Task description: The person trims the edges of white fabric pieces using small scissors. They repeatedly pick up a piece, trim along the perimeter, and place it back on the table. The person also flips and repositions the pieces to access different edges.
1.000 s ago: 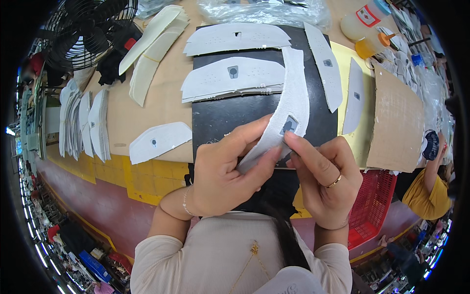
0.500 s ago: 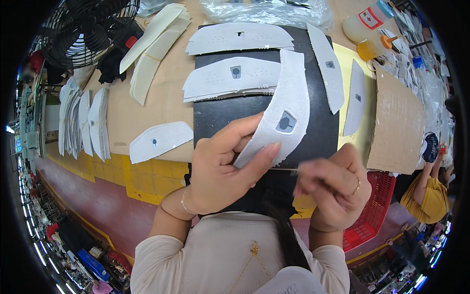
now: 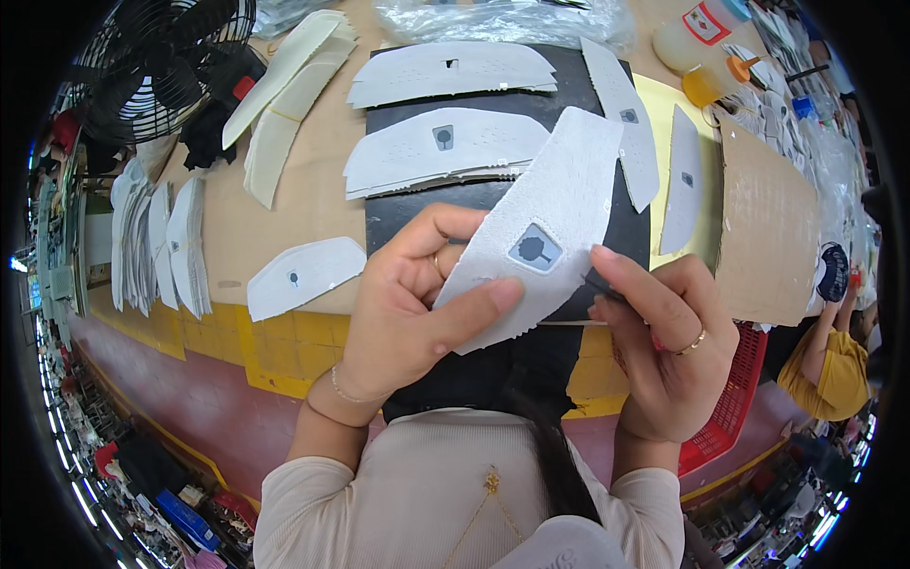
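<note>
My left hand (image 3: 403, 294) grips a white curved material panel (image 3: 555, 190) by its lower left part, thumb on top and fingers behind. The panel has a toothed edge, and a grey patch with a darker tree-like shape (image 3: 535, 248) shows in its small window. Just right of the panel, my right hand (image 3: 673, 327) is closed in a pinch on a small dark piece (image 3: 611, 286), whose exact kind I cannot make out. Beneath and beyond the panel is a black board (image 3: 398, 232) bearing a stack of similar white panels (image 3: 398, 152) with a grey patch on top.
Another panel stack (image 3: 408, 71) lies farther back, and single panels lie at right (image 3: 630, 142) and left (image 3: 313, 275). A black fan (image 3: 156, 66) stands far left. Two glue-like bottles, one clear (image 3: 687, 43) and one yellow (image 3: 711, 85), stand far right near cardboard (image 3: 768, 228). A red basket (image 3: 725, 408) is below.
The panel in my left hand has turned, its upper end swinging right and its face showing more fully. My right hand has come up near its edge, with the dark piece now visible between the fingers.
</note>
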A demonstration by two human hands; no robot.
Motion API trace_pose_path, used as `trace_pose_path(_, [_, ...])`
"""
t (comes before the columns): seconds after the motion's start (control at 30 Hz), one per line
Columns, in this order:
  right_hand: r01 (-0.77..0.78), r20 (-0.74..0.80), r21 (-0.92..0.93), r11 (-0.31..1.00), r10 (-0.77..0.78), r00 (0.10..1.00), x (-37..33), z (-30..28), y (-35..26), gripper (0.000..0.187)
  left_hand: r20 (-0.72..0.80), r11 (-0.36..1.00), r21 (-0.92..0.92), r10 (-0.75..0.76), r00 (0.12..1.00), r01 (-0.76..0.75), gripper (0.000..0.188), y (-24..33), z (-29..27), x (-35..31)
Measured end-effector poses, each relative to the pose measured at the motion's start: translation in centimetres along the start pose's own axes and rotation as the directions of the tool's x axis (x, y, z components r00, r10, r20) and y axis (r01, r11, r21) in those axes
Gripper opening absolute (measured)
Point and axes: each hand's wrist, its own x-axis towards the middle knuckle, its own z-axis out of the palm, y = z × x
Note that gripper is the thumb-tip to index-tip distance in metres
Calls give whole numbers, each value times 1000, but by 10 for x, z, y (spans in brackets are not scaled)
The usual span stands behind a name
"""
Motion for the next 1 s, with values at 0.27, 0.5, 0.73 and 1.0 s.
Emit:
trace_pose_path(0.27, [146, 92, -153, 977, -133, 987, 5, -6, 7, 57, 36, 994, 99, -43, 998, 39, 36, 0, -4, -4])
trace_pose_path(0.5, [131, 83, -177, 975, -118, 990, 5, -2, 0, 46, 22, 992, 130, -4, 1000, 1, 38, 1, 0, -5])
trace_pose_path(0.73, [278, 60, -182, 943, -271, 961, 4, 2, 11, 34, 24, 994, 93, -67, 997, 64, 38, -1, -5, -3])
trace_pose_path(1.0, [126, 178, 270, 955, -178, 968, -3, -13, 14, 48, 7, 998, 53, -32, 999, 32, 37, -1, -4, -2])
